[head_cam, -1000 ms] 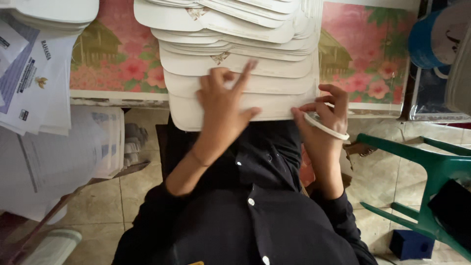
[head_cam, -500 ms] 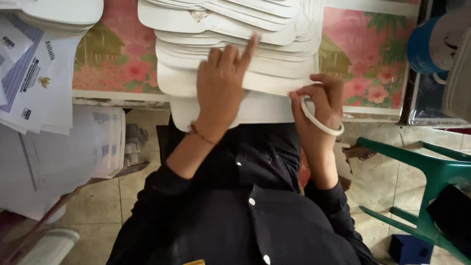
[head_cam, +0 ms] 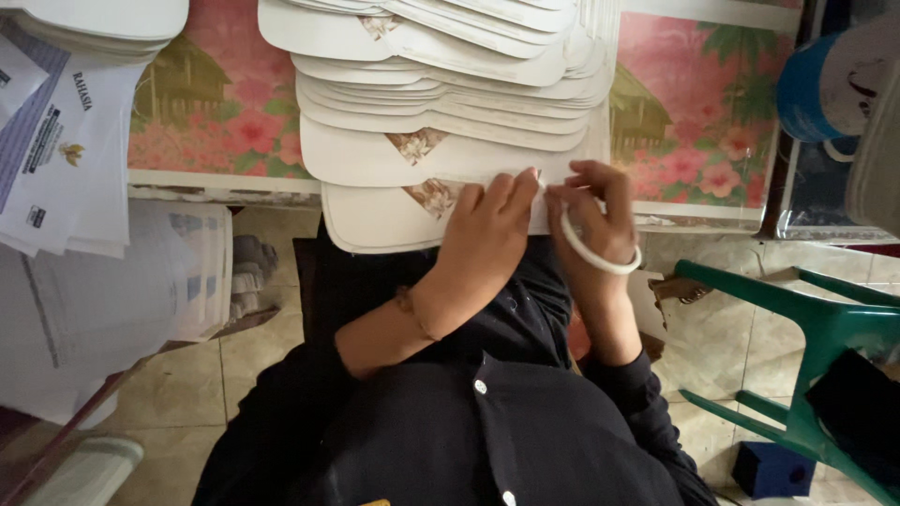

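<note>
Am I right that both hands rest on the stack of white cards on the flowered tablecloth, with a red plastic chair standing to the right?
Nearly: the head view shows the chair is green, not red. Both the left hand and right hand do rest on the white cards on the flowered tablecloth.

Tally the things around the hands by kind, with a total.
White card stacks: 2, main, corner
Paper piles: 2, upper, lower
White ring, at right hand: 1
Green chair: 1
Left hand rests on bottom card.
Total: 6
</note>
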